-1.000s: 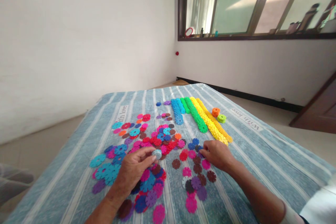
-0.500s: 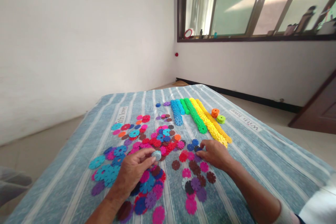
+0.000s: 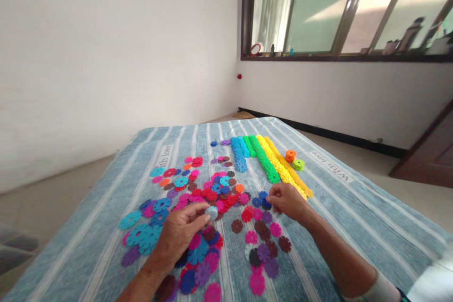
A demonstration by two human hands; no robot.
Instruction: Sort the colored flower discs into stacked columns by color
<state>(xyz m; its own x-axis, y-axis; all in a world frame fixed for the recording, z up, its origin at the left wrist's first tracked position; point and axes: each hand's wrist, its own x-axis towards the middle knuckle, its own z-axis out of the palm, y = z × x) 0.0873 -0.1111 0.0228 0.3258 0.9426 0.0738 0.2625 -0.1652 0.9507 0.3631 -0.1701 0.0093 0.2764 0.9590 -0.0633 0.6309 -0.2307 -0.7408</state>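
My left hand (image 3: 182,226) pinches a small stack of pale grey-white notched discs (image 3: 211,212) between thumb and fingers, above the mixed heap. My right hand (image 3: 288,202) is closed in a pinch beside several blue discs (image 3: 257,202); whether anything sits between its fingertips is hidden. Under and around the left hand lie loose discs in pink, red, purple, brown and turquoise (image 3: 139,237). Nearer me, below the right hand, brown discs (image 3: 262,230), pink ones and a black disc (image 3: 255,258) are scattered.
Long overlapping rows of blue discs (image 3: 239,155), green discs (image 3: 264,160) and yellow discs (image 3: 281,165) lie at the back right. Short orange (image 3: 290,155) and lime stacks (image 3: 298,165) stand beside them. A striped blue cloth (image 3: 102,226) covers the surface. A window is behind.
My right hand has lifted slightly and its fingers have drawn together, uncovering more of the blue discs. My left hand keeps its stack in nearly the same spot. The view has tilted slightly.
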